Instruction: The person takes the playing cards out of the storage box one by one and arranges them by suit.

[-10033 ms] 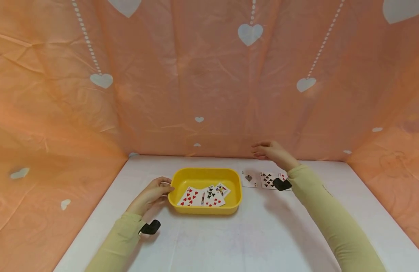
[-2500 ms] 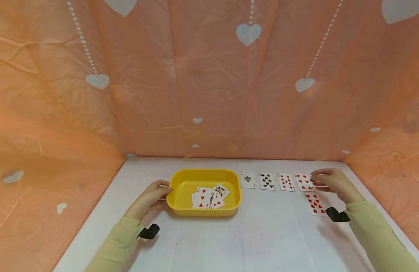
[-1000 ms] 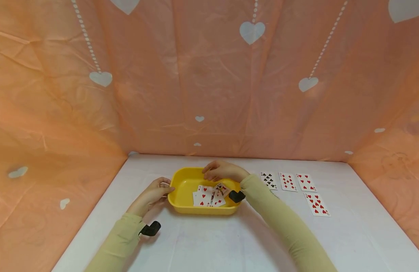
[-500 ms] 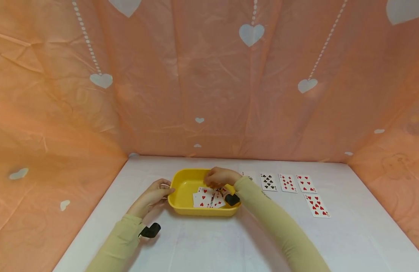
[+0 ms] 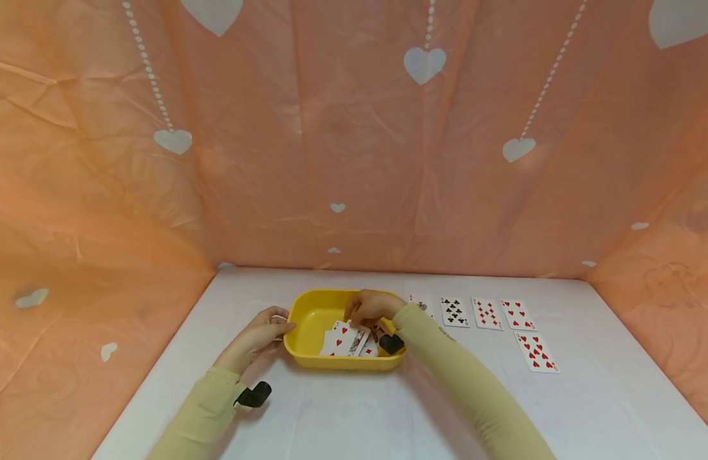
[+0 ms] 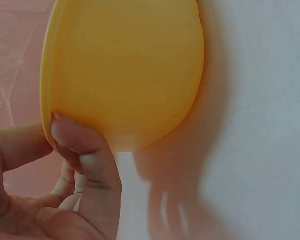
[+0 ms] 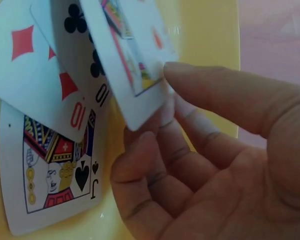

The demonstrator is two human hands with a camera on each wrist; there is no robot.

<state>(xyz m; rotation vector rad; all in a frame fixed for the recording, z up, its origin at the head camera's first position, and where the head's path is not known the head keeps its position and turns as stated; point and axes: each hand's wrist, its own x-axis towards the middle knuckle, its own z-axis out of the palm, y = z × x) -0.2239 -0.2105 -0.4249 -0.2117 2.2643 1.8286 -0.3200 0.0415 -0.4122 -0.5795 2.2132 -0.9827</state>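
Observation:
My left hand (image 5: pixel 257 335) grips the left rim of the yellow tray (image 5: pixel 344 363), the thumb at the rim and a curled finger against the outer wall in the left wrist view. Inside the tray, my right hand (image 5: pixel 374 306) pinches a face card (image 7: pixel 121 60) by its edge, thumb on one side and fingers behind. A hearts card (image 5: pixel 338 340) overlaps it and tilts up along with it. Beneath lie a jack of spades (image 7: pixel 60 185), a ten of diamonds (image 7: pixel 20 70) and a clubs card (image 7: pixel 60 25).
Right of the tray, a row on the white table (image 5: pixel 342 415) holds an ace of spades (image 5: pixel 418 303), clubs (image 5: pixel 455 312), diamonds (image 5: pixel 487 314) and hearts (image 5: pixel 518 315). Another hearts card (image 5: pixel 536 352) lies below. The right sleeve partly covers the ace. Orange cloth (image 5: pixel 354 160) surrounds the table.
My right hand has come from the hearts cards at far right into the tray and taken hold of a card, shifting the pile. My left hand stays on the rim.

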